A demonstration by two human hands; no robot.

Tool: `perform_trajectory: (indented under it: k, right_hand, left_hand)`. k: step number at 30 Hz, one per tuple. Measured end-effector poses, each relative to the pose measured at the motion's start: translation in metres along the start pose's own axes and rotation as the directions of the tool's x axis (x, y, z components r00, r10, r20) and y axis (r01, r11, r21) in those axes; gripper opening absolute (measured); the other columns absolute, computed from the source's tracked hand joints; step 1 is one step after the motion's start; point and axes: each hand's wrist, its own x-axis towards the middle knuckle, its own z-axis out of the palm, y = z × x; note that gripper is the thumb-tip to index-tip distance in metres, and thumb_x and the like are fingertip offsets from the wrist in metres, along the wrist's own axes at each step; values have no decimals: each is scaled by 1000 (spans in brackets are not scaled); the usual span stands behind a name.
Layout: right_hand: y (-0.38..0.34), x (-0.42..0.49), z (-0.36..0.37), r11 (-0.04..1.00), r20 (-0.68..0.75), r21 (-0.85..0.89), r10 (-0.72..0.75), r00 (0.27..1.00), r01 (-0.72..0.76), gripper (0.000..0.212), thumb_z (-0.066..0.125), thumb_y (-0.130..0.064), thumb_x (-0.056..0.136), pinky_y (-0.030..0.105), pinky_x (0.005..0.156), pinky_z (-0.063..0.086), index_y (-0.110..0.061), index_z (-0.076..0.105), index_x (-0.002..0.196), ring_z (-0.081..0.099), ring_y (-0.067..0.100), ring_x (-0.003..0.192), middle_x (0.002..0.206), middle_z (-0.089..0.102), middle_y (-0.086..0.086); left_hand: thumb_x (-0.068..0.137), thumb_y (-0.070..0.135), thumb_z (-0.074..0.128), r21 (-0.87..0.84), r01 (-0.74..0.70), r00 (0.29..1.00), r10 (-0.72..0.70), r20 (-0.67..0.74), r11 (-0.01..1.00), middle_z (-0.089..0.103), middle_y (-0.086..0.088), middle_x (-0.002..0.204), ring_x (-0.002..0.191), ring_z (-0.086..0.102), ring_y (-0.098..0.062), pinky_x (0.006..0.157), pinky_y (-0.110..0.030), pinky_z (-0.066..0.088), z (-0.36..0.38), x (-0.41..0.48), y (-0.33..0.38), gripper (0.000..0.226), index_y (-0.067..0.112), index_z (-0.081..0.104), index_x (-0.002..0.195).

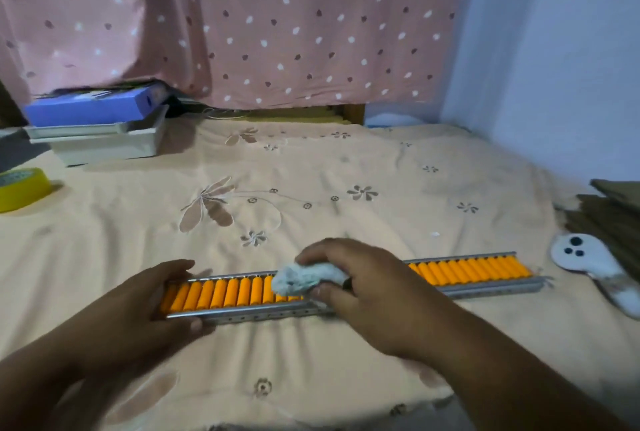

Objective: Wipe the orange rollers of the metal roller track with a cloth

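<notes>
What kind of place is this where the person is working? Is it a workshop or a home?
Most likely a home, probably a bedroom. The roller track lies on a peach embroidered bedsheet, a pink dotted curtain hangs behind, and household odds such as a yellow tape roll sit nearby.

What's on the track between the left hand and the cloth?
Head view: only bare orange rollers between the left hand and the cloth.

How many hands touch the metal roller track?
2: left hand grips its left end; right hand presses a grey cloth onto the orange rollers mid-track.
</notes>
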Motion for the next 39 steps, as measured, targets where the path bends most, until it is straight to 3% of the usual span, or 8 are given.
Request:
perform_trajectory:
  k: [7,14,18,21,26,29,34,39]
  right_hand:
    - [49,62,-72,996,-265,-58,50,963,-67,31,73,-30,87,30,75,53,-33,61,116,61,5,90,108,66,-13]
    - [83,105,-22,994,-43,-78,75,996,-78,27,79,-21,79,36,80,55,-26,70,104,64,11,90,104,71,-5]
    - [104,97,5,988,42,-94,126,991,-122,34,82,-32,75,33,82,54,-29,69,106,62,10,91,106,69,-8]
    - [113,94,6,989,40,-41,142,989,-140,35,78,-30,77,33,86,53,-33,65,109,61,8,96,110,66,-11]
    - [113,88,0,989,42,-4,150,988,-150,53,73,-27,85,28,93,50,-40,51,132,57,11,112,137,53,-10]
    - [115,86,-5,985,70,11,172,983,-173,65,75,-32,82,32,95,51,-39,43,139,59,14,115,140,54,-7]
    - [129,90,-5,987,152,-58,154,976,-147,36,70,-45,83,39,87,53,-38,57,117,60,8,97,112,63,-14]
    - [140,115,-20,976,343,87,157,926,-198,51,72,-45,77,34,89,55,-48,50,123,62,2,102,117,64,-16]
  left_hand:
    - [49,100,42,182,-77,995,64,75,980,44,24,141,121,41,-3,104,-28,40,4,14,59,111,47,29,145]
    - [69,82,56,272,-179,978,140,157,946,45,18,144,128,43,-4,106,-24,38,32,30,116,95,41,28,149]
    - [81,79,44,248,-178,971,129,202,952,46,15,146,128,45,-7,105,-26,37,43,40,124,80,39,31,149]
    - [88,74,31,132,-155,984,142,105,979,51,14,143,126,49,-6,103,-25,38,54,57,132,68,38,39,145]
    - [95,54,49,82,-114,992,117,-36,990,51,4,143,123,54,-14,97,-29,46,65,102,150,56,30,40,145]
    - [94,52,53,99,-128,992,128,11,987,51,4,144,123,54,-14,96,-29,46,64,117,157,56,30,42,144]
    - [87,55,61,134,-241,957,213,196,961,61,7,113,97,60,-10,89,-37,53,61,127,167,40,28,61,117]
    - [89,65,48,172,-296,935,248,252,940,61,18,105,92,58,-1,84,-28,51,52,160,155,37,40,59,115]
